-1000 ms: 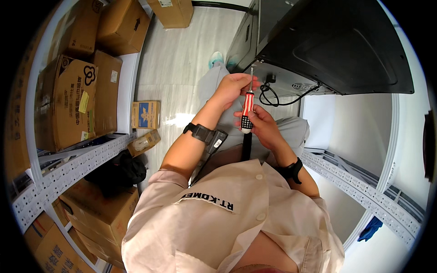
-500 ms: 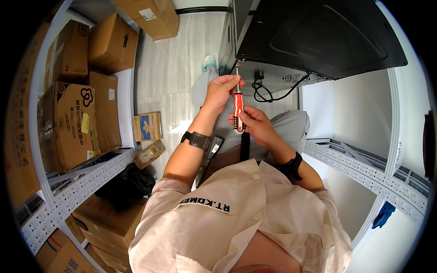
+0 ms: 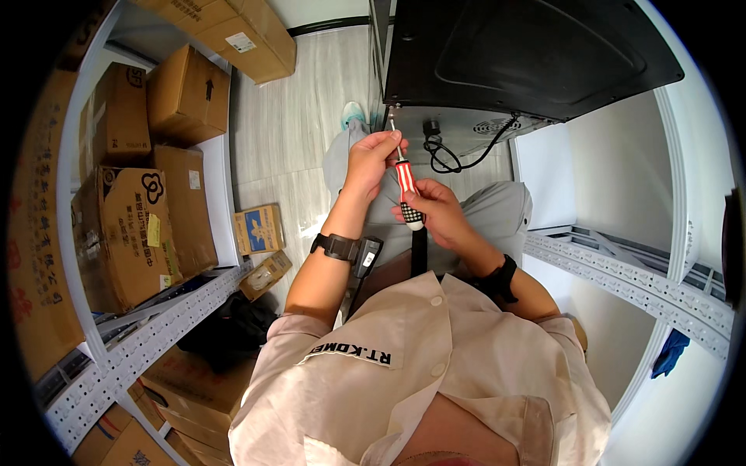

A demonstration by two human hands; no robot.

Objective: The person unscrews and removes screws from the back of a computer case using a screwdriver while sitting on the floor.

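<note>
A screwdriver (image 3: 406,178) with a red, white and black handle points away from me, its shaft leading up to the near edge of a black-topped appliance (image 3: 528,62). My right hand (image 3: 439,211) is wrapped round the lower part of the handle. Farther up, my left hand (image 3: 373,159) pinches the thin metal shaft between thumb and fingers. The tip lies close to a small metal fitting (image 3: 395,111) at the appliance's left corner; whether they touch I cannot tell. A black power cord (image 3: 447,167) hangs in a loop from the grey panel, right of the screwdriver.
Cardboard boxes (image 3: 124,229) fill the white metal shelf (image 3: 179,326) on my left, and a tall carton (image 3: 260,46) stands at the far left. Two small boxes (image 3: 259,230) lie on the floor beside the shelf. Another perforated shelf beam (image 3: 614,272) runs along my right.
The view has shifted slightly. The screwdriver now leans a little more to the left at its tip, and its handle has turned, showing a striped side. Both hands keep their grip.
</note>
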